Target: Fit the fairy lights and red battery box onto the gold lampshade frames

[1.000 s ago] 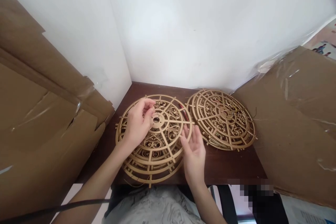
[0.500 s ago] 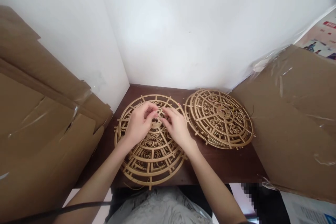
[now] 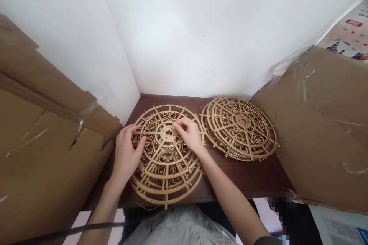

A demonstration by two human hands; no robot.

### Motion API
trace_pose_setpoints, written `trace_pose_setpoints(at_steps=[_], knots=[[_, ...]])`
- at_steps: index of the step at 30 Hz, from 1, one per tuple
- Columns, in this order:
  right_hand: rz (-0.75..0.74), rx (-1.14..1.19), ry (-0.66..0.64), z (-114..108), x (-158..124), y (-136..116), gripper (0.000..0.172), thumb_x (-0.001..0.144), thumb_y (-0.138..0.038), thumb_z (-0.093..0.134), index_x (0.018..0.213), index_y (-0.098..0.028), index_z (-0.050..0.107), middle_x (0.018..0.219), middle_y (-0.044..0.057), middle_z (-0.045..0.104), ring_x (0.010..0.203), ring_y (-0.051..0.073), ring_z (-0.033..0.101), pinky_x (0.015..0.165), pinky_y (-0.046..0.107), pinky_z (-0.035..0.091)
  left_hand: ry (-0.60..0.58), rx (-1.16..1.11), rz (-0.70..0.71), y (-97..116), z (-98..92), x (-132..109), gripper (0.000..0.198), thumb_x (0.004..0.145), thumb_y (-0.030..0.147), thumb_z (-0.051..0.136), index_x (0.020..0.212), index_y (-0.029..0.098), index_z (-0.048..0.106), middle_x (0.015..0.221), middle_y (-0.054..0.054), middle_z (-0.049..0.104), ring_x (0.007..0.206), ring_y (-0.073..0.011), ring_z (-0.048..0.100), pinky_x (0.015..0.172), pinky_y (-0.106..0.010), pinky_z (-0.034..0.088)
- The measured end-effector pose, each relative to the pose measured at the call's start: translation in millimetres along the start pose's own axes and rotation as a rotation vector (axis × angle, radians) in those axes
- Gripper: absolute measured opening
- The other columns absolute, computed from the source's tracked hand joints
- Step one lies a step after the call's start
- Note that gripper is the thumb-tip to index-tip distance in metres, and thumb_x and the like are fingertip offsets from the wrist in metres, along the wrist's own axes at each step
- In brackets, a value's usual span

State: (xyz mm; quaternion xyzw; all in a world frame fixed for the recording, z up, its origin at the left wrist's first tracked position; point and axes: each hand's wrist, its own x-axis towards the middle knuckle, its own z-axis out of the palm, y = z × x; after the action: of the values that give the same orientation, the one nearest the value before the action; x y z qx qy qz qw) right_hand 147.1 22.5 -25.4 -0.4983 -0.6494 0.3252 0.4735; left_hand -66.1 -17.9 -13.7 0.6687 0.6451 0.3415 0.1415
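Note:
A stack of round gold openwork discs (image 3: 168, 156) lies in front of me, the discs offset so that lower rims show at the near side. My left hand (image 3: 128, 149) is at the stack's left edge, thumb and fingers apart, with a thin gold wire near the fingertips. Beside the top disc's centre ring, my right hand (image 3: 188, 133) has thumb and forefinger pinched together. Whatever is between those fingertips is too small to make out.
A second stack of similar discs (image 3: 241, 128) lies at the right, loose wires on top. Cardboard sheets (image 3: 324, 130) flank the dark brown table (image 3: 241, 178) on both sides. A white wall (image 3: 201, 46) stands behind. A dark cable crosses the lower left.
My left hand has moved left from the disc's centre to its left edge, and its fingers have spread. My right hand has shifted slightly left, its thumb and forefinger now together.

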Motion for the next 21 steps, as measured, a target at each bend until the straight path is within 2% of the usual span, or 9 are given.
trace_pose_setpoints(at_steps=[3, 6, 11, 12, 15, 18, 21], knots=[[0.041, 0.138, 0.056, -2, 1, -1, 0.019, 0.084, -0.031, 0.058, 0.074, -0.017, 0.065, 0.075, 0.002, 0.064, 0.069, 0.014, 0.058, 0.064, 0.026, 0.046, -0.048, -0.006, 0.008, -2, 0.6, 2, 0.039, 0.086, 0.037, 0.048, 0.120, 0.019, 0.049, 0.126, -0.012, 0.052, 0.120, -0.0277, 0.046, 0.103, -0.046, 0.036], [0.061, 0.212, 0.166, -11, -3, -11, 0.018, 0.083, -0.033, 0.059, 0.077, -0.017, 0.065, 0.076, 0.002, 0.064, 0.072, 0.015, 0.060, 0.070, 0.028, 0.049, -0.091, -0.015, 0.017, -3, -1.3, 2, 0.041, 0.086, 0.039, 0.048, 0.122, 0.019, 0.047, 0.127, -0.012, 0.051, 0.121, -0.0282, 0.045, 0.104, -0.047, 0.035], [0.071, 0.224, 0.360, -44, -34, -33, 0.019, 0.084, -0.035, 0.058, 0.091, -0.018, 0.064, 0.085, 0.004, 0.066, 0.081, 0.017, 0.062, 0.076, 0.032, 0.052, -0.085, -0.018, 0.010, -13, -7.8, -3, 0.045, 0.085, 0.041, 0.049, 0.125, 0.019, 0.044, 0.130, -0.013, 0.048, 0.124, -0.0293, 0.043, 0.105, -0.048, 0.034], [0.104, 0.192, 0.368, -52, -45, -36, 0.021, 0.085, -0.036, 0.057, 0.092, -0.018, 0.063, 0.085, 0.004, 0.067, 0.080, 0.017, 0.063, 0.076, 0.032, 0.052, -0.090, -0.014, 0.001, -16, -8.5, -4, 0.047, 0.084, 0.041, 0.049, 0.125, 0.019, 0.043, 0.129, -0.014, 0.048, 0.124, -0.0299, 0.043, 0.104, -0.048, 0.034], [0.233, -0.026, 0.268, -63, -75, -35, 0.024, 0.085, -0.038, 0.056, 0.091, -0.016, 0.065, 0.090, 0.007, 0.068, 0.084, 0.020, 0.062, 0.077, 0.034, 0.050, -0.134, -0.006, -0.011, -20, -7.6, -8, 0.048, 0.085, 0.041, 0.048, 0.126, 0.017, 0.042, 0.129, -0.015, 0.047, 0.124, -0.0305, 0.043, 0.105, -0.049, 0.033], [0.318, -0.248, 0.211, -58, -94, -29, 0.036, 0.084, -0.040, 0.055, 0.107, -0.014, 0.063, 0.102, 0.012, 0.065, 0.088, 0.023, 0.061, 0.078, 0.038, 0.049, -0.121, -0.007, 0.018, -19, -3.2, -9, 0.041, 0.086, 0.036, 0.043, 0.122, 0.016, 0.044, 0.132, -0.015, 0.045, 0.127, -0.0293, 0.040, 0.108, -0.048, 0.031], [0.350, -0.270, 0.276, -47, -98, -19, 0.051, 0.083, -0.042, 0.054, 0.124, -0.011, 0.052, 0.113, 0.014, 0.060, 0.086, 0.021, 0.060, 0.079, 0.040, 0.049, -0.074, -0.019, 0.042, -16, 0.7, -7, 0.035, 0.085, 0.027, 0.043, 0.118, 0.017, 0.047, 0.126, -0.014, 0.048, 0.124, -0.0279, 0.042, 0.107, -0.046, 0.032]])
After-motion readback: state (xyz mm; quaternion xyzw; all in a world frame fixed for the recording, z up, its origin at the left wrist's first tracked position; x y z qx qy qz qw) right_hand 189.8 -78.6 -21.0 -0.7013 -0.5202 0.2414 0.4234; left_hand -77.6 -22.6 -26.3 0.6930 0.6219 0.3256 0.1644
